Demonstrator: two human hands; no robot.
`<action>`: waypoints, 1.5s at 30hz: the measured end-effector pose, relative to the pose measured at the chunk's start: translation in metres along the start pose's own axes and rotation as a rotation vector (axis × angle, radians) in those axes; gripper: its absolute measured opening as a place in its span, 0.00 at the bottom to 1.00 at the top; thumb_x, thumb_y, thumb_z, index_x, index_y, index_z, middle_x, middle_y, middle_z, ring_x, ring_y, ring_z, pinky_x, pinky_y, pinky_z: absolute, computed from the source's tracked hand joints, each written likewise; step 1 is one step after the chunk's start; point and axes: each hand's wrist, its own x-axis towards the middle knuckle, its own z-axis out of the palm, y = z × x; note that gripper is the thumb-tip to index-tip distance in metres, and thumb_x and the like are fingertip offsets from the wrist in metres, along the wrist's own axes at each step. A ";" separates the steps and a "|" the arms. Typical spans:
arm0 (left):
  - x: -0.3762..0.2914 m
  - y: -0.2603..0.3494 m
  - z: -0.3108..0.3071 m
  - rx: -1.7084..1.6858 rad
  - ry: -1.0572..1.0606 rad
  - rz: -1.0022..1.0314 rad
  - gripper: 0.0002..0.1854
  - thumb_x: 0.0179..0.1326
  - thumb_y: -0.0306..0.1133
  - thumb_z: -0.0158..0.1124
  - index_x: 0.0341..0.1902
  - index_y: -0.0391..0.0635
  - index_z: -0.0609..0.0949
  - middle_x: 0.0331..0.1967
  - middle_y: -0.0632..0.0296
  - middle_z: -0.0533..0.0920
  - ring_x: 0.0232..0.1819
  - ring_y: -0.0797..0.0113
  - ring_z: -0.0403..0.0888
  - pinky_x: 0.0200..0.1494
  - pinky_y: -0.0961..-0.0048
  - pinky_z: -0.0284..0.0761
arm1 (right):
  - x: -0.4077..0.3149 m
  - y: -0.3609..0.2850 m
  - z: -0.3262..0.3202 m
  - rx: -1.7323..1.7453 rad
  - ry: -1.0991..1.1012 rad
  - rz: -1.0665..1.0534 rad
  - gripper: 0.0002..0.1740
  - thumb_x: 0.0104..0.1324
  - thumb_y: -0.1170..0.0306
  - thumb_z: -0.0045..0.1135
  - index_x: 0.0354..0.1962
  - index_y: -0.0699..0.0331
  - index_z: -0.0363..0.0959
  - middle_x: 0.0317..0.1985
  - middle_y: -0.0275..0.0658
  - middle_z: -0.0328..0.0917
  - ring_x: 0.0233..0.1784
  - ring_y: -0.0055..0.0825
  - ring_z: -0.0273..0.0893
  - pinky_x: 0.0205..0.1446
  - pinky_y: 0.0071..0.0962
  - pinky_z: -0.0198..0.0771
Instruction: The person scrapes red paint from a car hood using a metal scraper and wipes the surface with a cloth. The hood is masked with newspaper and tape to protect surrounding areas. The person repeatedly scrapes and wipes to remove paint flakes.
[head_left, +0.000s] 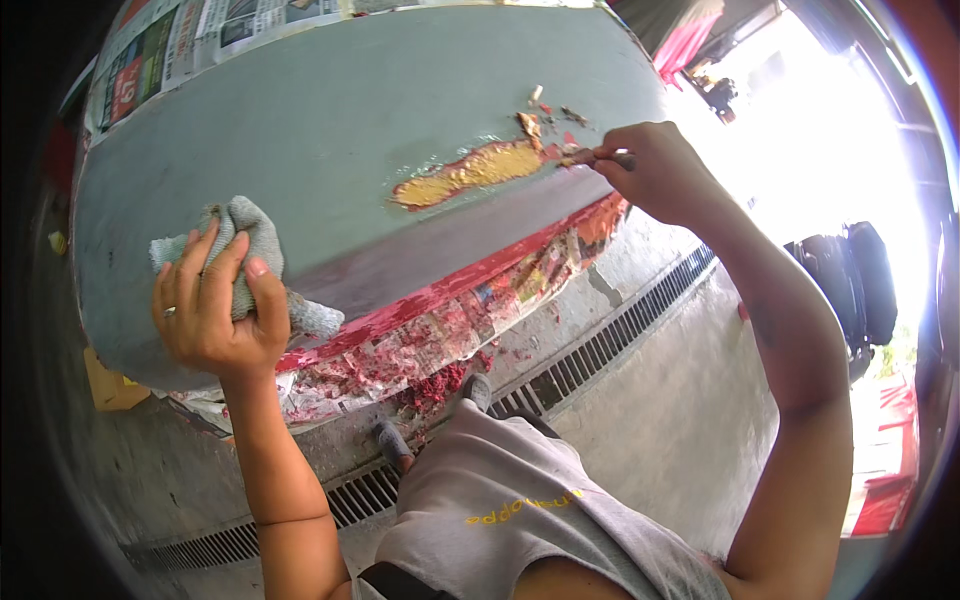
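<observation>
A broad grey-green painted panel (300, 150), probably of a vehicle, lies before me. At its left, my left hand (217, 307) holds a crumpled grey-green cloth (259, 232) against the surface. My right hand (649, 169) grips a small scraper-like tool (592, 157), whose end is at the right end of a bare yellow patch (476, 172). That patch has a ragged reddish rim, with shiny marks around it. Brown, red and whitish flakes (529, 127) lie just above its right end. Red paint (450, 277) shows along the panel's near edge.
Newspaper masking (180, 60) covers the far left, and more paper (442, 322) spattered red hangs at the near edge. Red scraps (439, 386) lie on the concrete floor beside my feet. A drain grate (577, 375) crosses the floor. A dark vehicle (847, 285) stands at the right.
</observation>
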 end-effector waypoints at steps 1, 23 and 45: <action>0.000 0.001 0.001 0.004 0.000 -0.012 0.10 0.69 0.40 0.69 0.43 0.52 0.95 0.51 0.61 0.97 0.55 0.54 0.95 0.65 0.51 0.82 | -0.004 -0.004 -0.001 0.003 -0.027 0.082 0.09 0.74 0.65 0.71 0.47 0.57 0.93 0.35 0.46 0.93 0.39 0.49 0.92 0.49 0.45 0.85; 0.001 0.004 0.003 0.020 0.027 -0.032 0.08 0.70 0.41 0.71 0.40 0.55 0.95 0.50 0.66 0.97 0.54 0.58 0.95 0.66 0.53 0.82 | -0.001 -0.014 0.013 -0.029 0.102 0.069 0.12 0.75 0.56 0.69 0.49 0.43 0.95 0.41 0.43 0.95 0.48 0.50 0.94 0.56 0.51 0.87; 0.002 0.004 0.004 -0.049 0.063 -0.058 0.08 0.66 0.40 0.72 0.39 0.54 0.95 0.49 0.65 0.96 0.52 0.57 0.94 0.65 0.52 0.81 | -0.030 -0.070 0.024 0.109 0.023 0.103 0.10 0.75 0.68 0.72 0.50 0.61 0.93 0.36 0.50 0.92 0.39 0.47 0.92 0.48 0.42 0.83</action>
